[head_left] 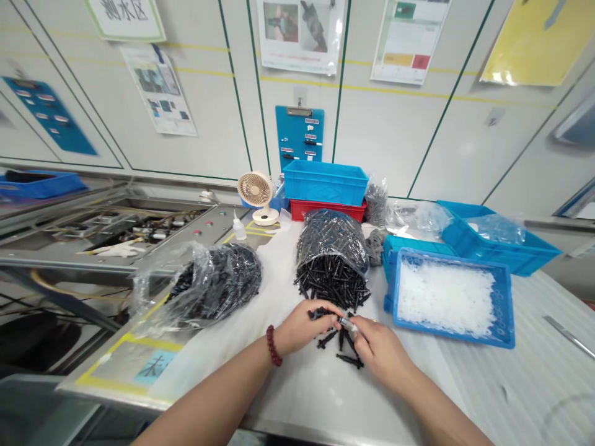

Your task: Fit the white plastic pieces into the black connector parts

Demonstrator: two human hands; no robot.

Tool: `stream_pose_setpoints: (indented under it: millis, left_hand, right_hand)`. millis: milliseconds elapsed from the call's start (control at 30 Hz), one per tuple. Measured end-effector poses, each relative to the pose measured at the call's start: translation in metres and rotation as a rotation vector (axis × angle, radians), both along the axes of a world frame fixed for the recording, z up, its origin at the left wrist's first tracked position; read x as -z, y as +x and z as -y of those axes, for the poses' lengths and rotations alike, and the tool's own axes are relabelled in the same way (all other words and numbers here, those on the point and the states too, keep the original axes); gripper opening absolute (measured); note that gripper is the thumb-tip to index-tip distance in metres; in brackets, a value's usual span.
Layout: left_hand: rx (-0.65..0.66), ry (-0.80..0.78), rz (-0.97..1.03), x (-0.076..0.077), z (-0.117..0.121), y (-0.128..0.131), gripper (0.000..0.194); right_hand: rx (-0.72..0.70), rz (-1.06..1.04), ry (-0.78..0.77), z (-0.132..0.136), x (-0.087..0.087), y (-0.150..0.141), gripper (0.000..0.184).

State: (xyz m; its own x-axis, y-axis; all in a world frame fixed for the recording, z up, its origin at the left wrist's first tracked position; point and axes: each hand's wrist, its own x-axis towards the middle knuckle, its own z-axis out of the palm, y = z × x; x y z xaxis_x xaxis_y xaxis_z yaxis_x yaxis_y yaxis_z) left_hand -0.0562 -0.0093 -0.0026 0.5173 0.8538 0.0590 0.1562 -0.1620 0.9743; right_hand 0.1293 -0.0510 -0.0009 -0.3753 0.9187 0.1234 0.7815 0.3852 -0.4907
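My left hand, with a dark red bead bracelet on the wrist, is closed around a slim black plastic part. A small clear tube-like piece sits at the end of that part, pinched by the fingers of my right hand. Fingers hide where the two pieces meet. Just below my hands, several loose black parts lie on the table. Behind them, a clear bag spills more black parts toward me. To the right, a blue tray holds a heap of small translucent white pieces.
Another clear bag of black parts lies to the left. A beige fan, a small white squeeze bottle and stacked blue and red bins stand at the back. Metal tweezers lie far right.
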Motion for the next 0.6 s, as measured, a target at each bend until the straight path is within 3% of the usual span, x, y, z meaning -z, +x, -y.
stream_pose_setpoints:
  millis: [267, 600]
  left_hand:
    - [0.011, -0.090, 0.045, 0.0009, -0.0019, 0.0007, 0.028]
    - [0.006, -0.040, 0.039, -0.0035, 0.0015, 0.0005, 0.023]
  right_hand:
    - [-0.021, -0.051, -0.014, -0.0010, 0.0004, 0.0011, 0.023]
    - [-0.016, -0.047, 0.028, -0.0012, 0.0008, 0.0015, 0.022]
